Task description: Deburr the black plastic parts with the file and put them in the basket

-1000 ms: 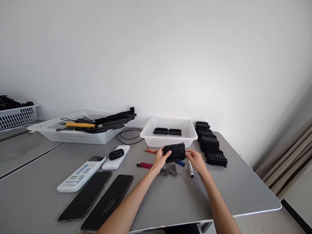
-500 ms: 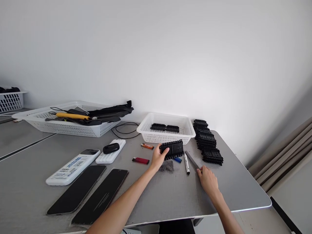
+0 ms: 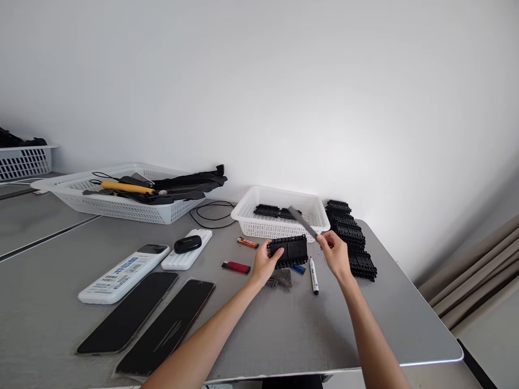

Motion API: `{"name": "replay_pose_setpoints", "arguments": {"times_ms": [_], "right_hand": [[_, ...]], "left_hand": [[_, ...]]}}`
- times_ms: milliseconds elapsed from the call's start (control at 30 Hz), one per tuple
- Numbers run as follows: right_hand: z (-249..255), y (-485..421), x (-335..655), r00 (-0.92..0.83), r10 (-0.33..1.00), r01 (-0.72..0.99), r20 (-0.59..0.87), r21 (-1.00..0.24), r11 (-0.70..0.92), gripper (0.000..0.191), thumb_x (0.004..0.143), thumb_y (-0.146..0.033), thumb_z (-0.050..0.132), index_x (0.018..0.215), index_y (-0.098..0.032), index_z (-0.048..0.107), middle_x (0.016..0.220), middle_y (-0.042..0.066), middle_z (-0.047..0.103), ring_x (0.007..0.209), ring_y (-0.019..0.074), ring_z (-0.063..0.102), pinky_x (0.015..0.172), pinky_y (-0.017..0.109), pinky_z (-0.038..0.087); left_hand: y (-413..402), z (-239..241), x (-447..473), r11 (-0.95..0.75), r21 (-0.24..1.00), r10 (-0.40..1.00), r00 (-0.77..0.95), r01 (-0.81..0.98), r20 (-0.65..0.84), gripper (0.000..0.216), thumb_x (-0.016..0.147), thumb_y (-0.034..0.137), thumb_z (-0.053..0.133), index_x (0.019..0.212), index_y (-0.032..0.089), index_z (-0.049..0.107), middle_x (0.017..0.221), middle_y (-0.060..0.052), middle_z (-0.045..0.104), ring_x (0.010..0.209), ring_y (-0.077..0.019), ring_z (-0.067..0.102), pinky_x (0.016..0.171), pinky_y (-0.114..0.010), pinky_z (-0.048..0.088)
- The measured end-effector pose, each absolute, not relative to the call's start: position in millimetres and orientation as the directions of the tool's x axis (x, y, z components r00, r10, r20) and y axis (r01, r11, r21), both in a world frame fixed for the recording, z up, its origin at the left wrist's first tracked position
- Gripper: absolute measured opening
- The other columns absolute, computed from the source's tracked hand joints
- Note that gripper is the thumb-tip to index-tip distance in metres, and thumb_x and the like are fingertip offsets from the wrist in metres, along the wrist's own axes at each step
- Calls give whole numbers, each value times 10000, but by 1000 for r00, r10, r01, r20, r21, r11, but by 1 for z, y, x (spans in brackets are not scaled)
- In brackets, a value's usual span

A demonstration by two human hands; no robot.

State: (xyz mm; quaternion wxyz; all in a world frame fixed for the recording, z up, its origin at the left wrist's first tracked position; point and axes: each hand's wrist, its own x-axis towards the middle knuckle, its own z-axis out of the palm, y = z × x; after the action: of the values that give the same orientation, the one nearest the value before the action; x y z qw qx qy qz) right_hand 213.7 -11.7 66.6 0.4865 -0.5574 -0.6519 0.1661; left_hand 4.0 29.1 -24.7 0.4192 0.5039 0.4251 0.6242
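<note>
My left hand (image 3: pixel 265 263) grips a black plastic panel (image 3: pixel 294 250) with knobbed long edges, its thumb on the face. The panel is held above the table, near the front of a white basket. My right hand (image 3: pixel 334 253) pinches one end of a flat grey file-like strip (image 3: pixel 304 223), raised and slanting up to the left over the basket's front rim. Its tip is apart from the held panel. Below lie a white marker (image 3: pixel 313 276), a blue lighter (image 3: pixel 299 269) partly covered by the panel, and a small dark heap (image 3: pixel 281 278).
The white basket (image 3: pixel 247 221) holds two black panels (image 3: pixel 266 210). Stacked panels (image 3: pixel 347 231) stand on its right. Red (image 3: pixel 235 267) and orange (image 3: pixel 247 242) lighters, power banks (image 3: pixel 124 274) and phones (image 3: pixel 128 313) lie left. Another basket (image 3: pixel 162 216) holds a yellow-handled tool (image 3: pixel 127 187).
My right hand has lifted the grey strip off the table, up and to the left, towards the panel. The left hand keeps its hold on the panel. The view has shifted slightly.
</note>
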Motion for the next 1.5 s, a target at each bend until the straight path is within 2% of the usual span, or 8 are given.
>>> {"name": "replay_pose_setpoints", "arguments": {"times_ms": [133,267,400,567,767,1033,1233,1500], "right_hand": [[35,4,195,223,874,669,432,-719,185,508,784,-696,568,634,-211,545,609,5,589,596,163,513,575,252,335],[11,-3,190,178,901,694,395,-700,170,528,779,-720,550,613,-218,526,591,0,580,560,154,499,555,255,326],[5,-8,190,157,917,750,365,-649,130,529,784,-728,539,618,-226,529,582,-6,585,543,150,497,542,260,308],[2,-4,189,166,921,798,353,-597,86,530,735,-755,583,644,-235,536,596,2,627,548,165,531,559,274,309],[4,-2,201,245,890,801,384,-598,37,555,755,-764,551,610,-231,497,601,8,626,556,167,521,562,275,302],[2,-4,191,198,913,793,357,-605,65,549,748,-760,568,613,-233,496,579,4,617,561,172,538,564,273,305],[4,-2,208,289,865,790,409,-612,26,589,757,-788,515,588,-224,482,569,3,600,532,153,508,550,268,306],[1,-2,196,225,889,792,399,-607,73,562,737,-768,566,594,-229,495,560,-11,603,539,156,522,549,262,298]], "left_hand": [[29,-26,2,-269,959,959,-116,-90,258,431,699,483,739,945,186,547,811,-58,698,732,-234,698,616,-325,552],[27,-24,2,-286,956,955,-99,-60,280,397,713,472,725,939,189,561,829,-66,702,761,-240,701,635,-329,557],[25,-22,3,-322,947,944,-80,-14,320,347,737,421,703,956,181,580,921,-89,710,852,-250,699,732,-361,557],[27,-27,1,-323,943,938,-106,75,330,271,721,367,712,854,178,571,859,-70,689,822,-241,681,729,-358,542],[32,-32,0,-317,948,944,-99,-16,314,364,723,432,719,941,182,570,858,-54,683,764,-213,676,675,-319,537],[30,-30,0,-328,943,940,-78,54,331,353,724,420,714,943,175,585,888,-74,693,806,-234,682,719,-348,542],[29,-28,-1,-303,952,948,-90,49,306,400,724,455,717,965,177,561,854,-48,667,717,-197,664,636,-293,518],[28,-25,0,-312,950,945,-102,-7,309,381,715,429,730,948,170,578,836,-50,681,715,-199,672,623,-292,529]]}}
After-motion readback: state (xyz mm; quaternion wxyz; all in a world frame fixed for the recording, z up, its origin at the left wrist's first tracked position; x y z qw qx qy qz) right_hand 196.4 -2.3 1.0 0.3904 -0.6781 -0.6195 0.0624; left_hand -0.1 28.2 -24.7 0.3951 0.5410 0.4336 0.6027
